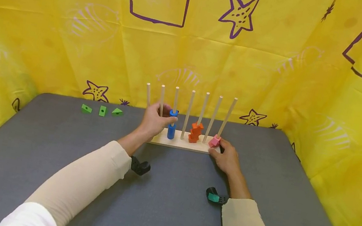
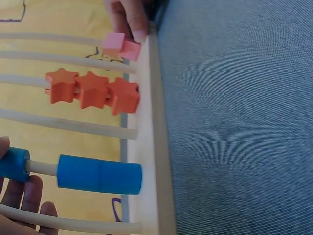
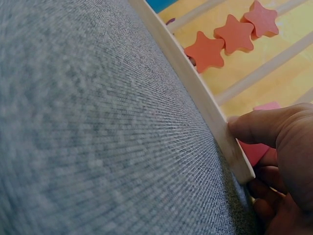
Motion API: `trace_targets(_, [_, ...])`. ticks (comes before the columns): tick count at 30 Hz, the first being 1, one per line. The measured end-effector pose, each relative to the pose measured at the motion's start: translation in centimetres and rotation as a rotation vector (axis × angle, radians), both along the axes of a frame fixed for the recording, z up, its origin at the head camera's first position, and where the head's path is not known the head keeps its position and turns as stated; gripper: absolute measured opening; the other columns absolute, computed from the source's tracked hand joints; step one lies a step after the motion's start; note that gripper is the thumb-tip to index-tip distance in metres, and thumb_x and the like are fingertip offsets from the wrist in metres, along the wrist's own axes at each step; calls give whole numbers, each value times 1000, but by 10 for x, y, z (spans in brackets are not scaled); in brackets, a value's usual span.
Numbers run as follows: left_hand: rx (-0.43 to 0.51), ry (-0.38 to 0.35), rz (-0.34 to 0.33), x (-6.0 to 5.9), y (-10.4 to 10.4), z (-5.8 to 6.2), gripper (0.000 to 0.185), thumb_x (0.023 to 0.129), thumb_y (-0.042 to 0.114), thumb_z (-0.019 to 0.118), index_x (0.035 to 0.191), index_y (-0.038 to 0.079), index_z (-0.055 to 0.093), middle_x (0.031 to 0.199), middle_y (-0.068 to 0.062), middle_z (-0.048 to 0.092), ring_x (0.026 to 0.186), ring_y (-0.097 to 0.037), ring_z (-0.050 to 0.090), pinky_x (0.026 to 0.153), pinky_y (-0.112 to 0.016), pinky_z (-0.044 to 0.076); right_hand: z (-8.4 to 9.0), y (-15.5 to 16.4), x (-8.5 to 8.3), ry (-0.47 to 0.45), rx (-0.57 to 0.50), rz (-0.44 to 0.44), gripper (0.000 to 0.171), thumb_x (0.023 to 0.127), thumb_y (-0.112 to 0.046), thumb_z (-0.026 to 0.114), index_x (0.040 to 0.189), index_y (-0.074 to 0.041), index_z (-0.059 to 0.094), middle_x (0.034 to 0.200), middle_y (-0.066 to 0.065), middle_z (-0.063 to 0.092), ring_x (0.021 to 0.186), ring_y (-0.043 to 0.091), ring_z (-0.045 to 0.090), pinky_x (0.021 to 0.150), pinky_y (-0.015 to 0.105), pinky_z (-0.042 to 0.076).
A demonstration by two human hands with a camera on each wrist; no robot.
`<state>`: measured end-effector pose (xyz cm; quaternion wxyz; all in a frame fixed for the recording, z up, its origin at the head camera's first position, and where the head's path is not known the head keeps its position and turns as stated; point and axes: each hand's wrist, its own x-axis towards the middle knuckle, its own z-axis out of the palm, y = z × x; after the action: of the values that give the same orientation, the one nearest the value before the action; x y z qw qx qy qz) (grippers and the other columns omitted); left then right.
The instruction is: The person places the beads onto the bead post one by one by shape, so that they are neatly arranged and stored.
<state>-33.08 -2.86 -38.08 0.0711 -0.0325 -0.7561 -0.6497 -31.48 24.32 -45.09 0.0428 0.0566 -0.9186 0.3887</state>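
In the head view a wooden peg board [image 1: 180, 143] with several upright pegs stands towards the back of the table. My left hand [image 1: 154, 121] holds a blue cylinder [image 2: 14, 164] that is threaded on a peg. A gap separates it from two blue cylinders [image 2: 100, 175] stacked on the same peg at the base. My right hand [image 1: 229, 159] grips the right end of the board, with its thumb on the front edge. Beside those fingers, pink blocks [image 1: 214, 141] sit on the rightmost peg. Three orange stars [image 2: 93, 90] are stacked on another peg.
Three green blocks [image 1: 102, 111] with holes lie near the back edge of the grey table [image 1: 167, 204], left of the board. A yellow patterned cloth [image 1: 190, 52] hangs behind and along the sides. Black camera mounts [image 1: 140, 166] sit at both wrists.
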Motion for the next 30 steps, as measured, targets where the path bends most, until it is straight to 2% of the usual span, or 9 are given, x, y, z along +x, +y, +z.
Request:
trace_targets(4, [6,4,-6,-1,0,-7,31,80,3,78,103,-1,57,99,-13,60,91,-27,60,80,-38,52,2,-1,1,-6,-4,-4,56,87,-17,69,136,5,51,138,26,46,127,43,41,106,54,29])
trace_targets(14, [-28,-23,11,1,1,-19,30,80,3,78,103,2,58,98,-12,60,93,-28,58,85,-40,48,2,-1,2,-2,-5,-4,56,86,-16,69,136,4,51,137,27,47,127,43,41,106,54,28])
trace_targets(21, [-23,-5,13,1,1,-24,29,79,2,78,101,3,59,98,-12,61,92,-28,57,82,-40,48,1,0,1,2,1,-5,56,87,-15,69,136,4,51,137,27,47,126,44,41,105,55,29])
trace_targets(25, [-42,14,6,3,-1,-28,36,80,0,77,111,2,59,106,-15,63,102,-32,58,87,-42,47,0,0,1,15,1,-7,55,86,-15,69,134,5,52,136,27,47,126,44,42,105,55,29])
trace_targets(30, [-119,38,-5,11,-10,-34,46,82,0,74,125,-1,56,118,-19,63,113,-35,56,94,-44,45,1,-1,0,10,-6,-8,54,86,-15,69,134,5,53,136,27,47,126,44,42,105,55,29])
